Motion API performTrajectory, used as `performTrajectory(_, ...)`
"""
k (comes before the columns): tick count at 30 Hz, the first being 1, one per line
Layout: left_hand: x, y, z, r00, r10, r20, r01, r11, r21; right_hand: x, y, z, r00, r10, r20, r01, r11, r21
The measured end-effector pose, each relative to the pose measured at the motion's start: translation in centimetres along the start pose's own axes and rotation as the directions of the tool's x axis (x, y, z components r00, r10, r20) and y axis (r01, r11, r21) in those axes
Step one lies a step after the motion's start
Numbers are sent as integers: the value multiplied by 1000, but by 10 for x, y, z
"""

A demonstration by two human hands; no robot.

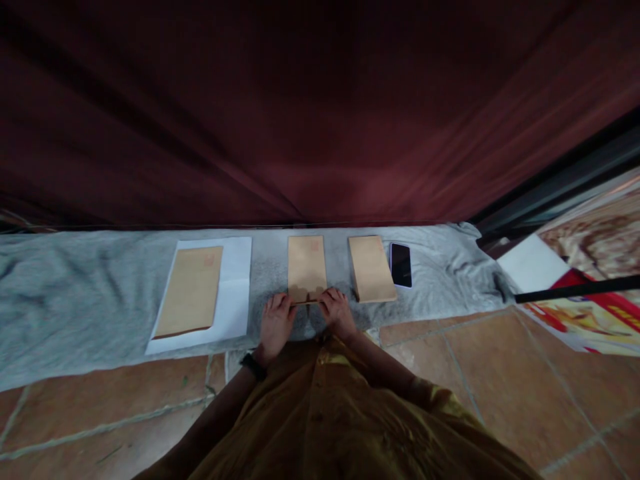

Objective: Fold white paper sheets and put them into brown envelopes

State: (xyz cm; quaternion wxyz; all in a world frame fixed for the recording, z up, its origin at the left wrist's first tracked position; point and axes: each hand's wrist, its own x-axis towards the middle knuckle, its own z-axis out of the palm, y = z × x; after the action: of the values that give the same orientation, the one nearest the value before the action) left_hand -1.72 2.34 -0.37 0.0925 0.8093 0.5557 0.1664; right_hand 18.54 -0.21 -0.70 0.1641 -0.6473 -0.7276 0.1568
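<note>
A brown paper envelope lies in front of me on the grey cloth, with a small reddish print at its top right. My left hand pinches the left part of its near edge. On the right part of that edge my right hand has its fingers closed. Between the two hands the near edge looks folded or raised. Further left, another brown envelope rests on white paper. To the right of my right hand lies a stack of brown envelopes.
A dark-screened phone lies just right of the stack on the grey cloth. Behind the cloth hangs a dark red curtain. At the far right are a black bar and a red-and-yellow printed box. Below is tiled floor.
</note>
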Motion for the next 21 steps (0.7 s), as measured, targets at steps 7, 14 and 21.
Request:
performTrajectory(7,8,3,-10,990,-51,134,50,999,11,8,9,-7,995,-60,81,61,998,-8)
performTrajectory(14,9,5,-14,983,-42,181,28,996,82,15,12,-10,989,-91,119,96,995,-36)
performTrajectory(21,14,10,-20,978,-41,205,9,988,154,8,8,-5,997,-74,10,74,995,-72)
